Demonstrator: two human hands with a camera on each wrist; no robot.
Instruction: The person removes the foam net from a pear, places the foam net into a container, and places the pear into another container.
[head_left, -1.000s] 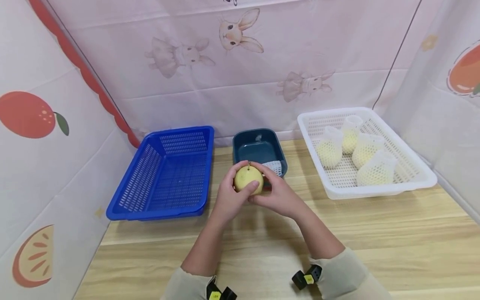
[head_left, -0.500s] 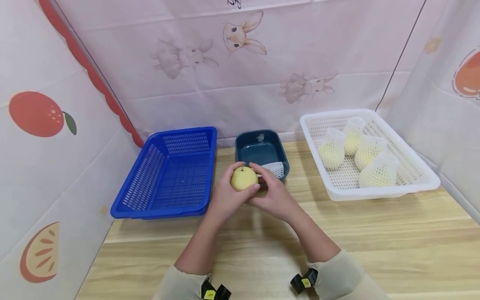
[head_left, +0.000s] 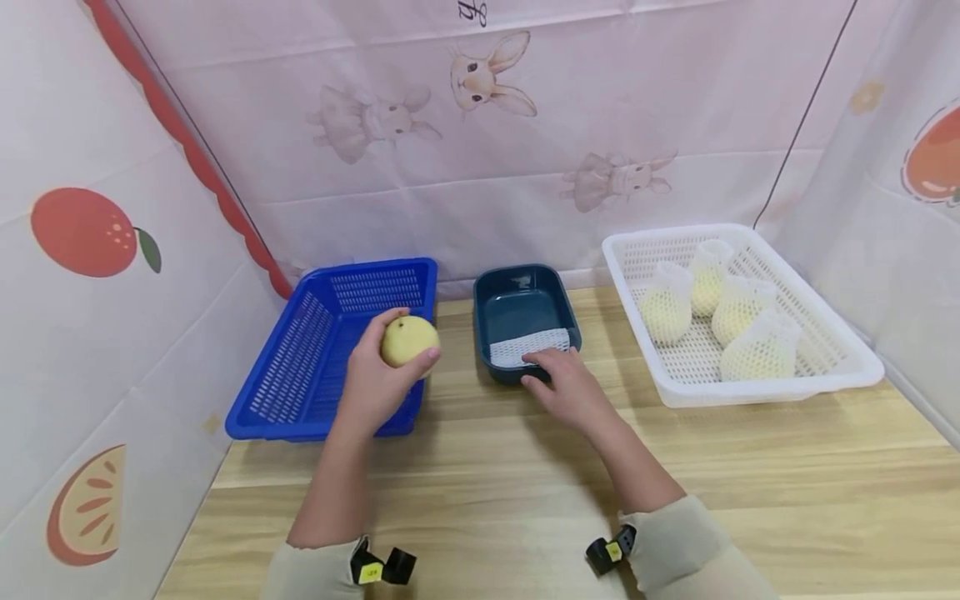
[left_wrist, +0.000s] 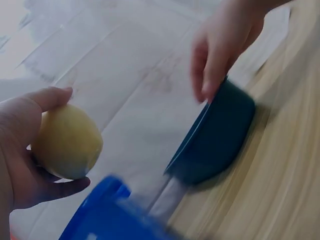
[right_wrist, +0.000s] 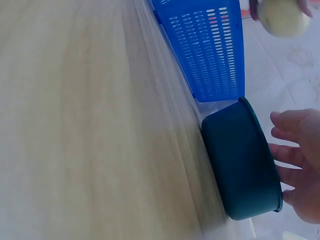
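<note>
My left hand (head_left: 378, 367) grips a round yellow pear (head_left: 409, 340) with a short stem, fingers behind it and thumb in front. It holds the pear above the right side of the blue basket (head_left: 251, 427). In the left wrist view the bare pear (left_wrist: 70, 141) sits between thumb and fingers. My right hand (head_left: 570, 387) is at the near rim of a dark teal tub (head_left: 517, 304), with fingers loosely bent and nothing between them. A white foam net sleeve (head_left: 528, 345) lies inside the tub along its near side, right by the right fingertips.
At the right stands a white basket (head_left: 757, 392) with several pears in foam nets (head_left: 757, 346). All the containers stand on a wood-grain table (head_left: 480, 500). Printed cloth walls (head_left: 517, 200) rise behind and at both sides.
Both hands were on the pear in front of the tub. The left hand has carried it left over the blue basket. The right hand has let go and moved slightly right, uncovering the foam net.
</note>
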